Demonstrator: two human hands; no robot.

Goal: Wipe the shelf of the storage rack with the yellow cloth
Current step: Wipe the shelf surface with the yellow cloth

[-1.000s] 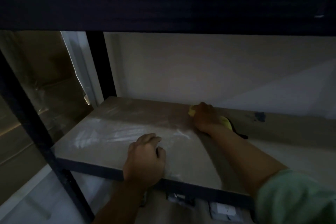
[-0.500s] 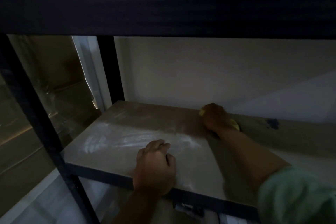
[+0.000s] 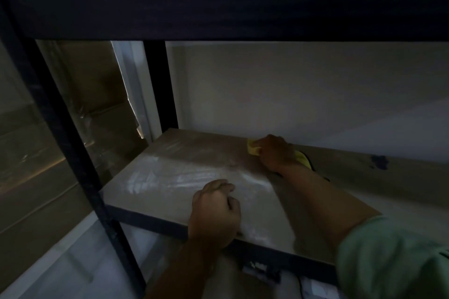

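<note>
1. Yellow cloth point(image 3: 252, 149) sits bunched under the right hand point(image 3: 275, 153), fingers clamped down on it; a second yellow edge pokes out on the wrist side. The palm on top probably serves to keep pressure on the cloth.
2. That hand is at the far edge of the shelf point(image 3: 170, 172), where the board meets the wall point(image 3: 291, 94), so the far strip looks like the part now being wiped.
3. The left hand point(image 3: 215, 213) rests curled on the near edge of the shelf, fingers together, holding nothing that shows. It likely braces the body for the long reach.
4. Streaky, shiny patches cover the near left of the board, which reads as damp wiped surface, though the dim light makes this unsure.
5. A dark stain point(image 3: 379, 162) lies on the far right of the shelf, well apart from the cloth; it may need a pass.
6. Dark posts point(image 3: 73, 153) and the beam point(image 3: 218, 2) above frame the opening, which is why both arms enter from the near side.
</note>
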